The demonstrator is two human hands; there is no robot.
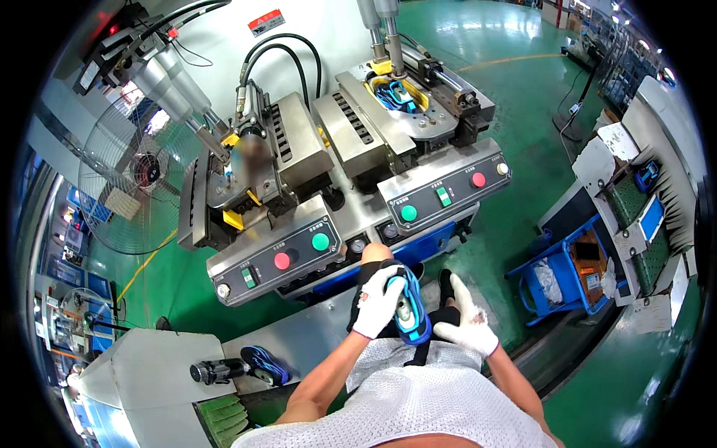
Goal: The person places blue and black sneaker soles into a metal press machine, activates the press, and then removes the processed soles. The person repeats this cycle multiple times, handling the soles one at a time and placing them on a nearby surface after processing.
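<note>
My left hand [376, 302], in a white glove with a dark stain, grips a blue-and-black shoe [413, 317] at its side, above my lap. A greyish-green form fills the shoe's opening. To the right of the shoe, my right hand [469, 322], also gloved in white, holds nothing; its fingers are stretched out and the thumb stands apart. Ahead is a two-station press machine [351, 216]. In its right station sits another blue-and-black shoe [396, 95]. The left station is partly hidden by a blurred patch.
Red and green buttons dot two slanted control panels [282, 257]. A dark blue shoe [265, 364] lies on the metal ledge to my left, near a small motor [218, 371]. A blue plastic crate [560, 276] and a conveyor with green plates [631, 198] stand right. A caged fan [131, 175] is at left.
</note>
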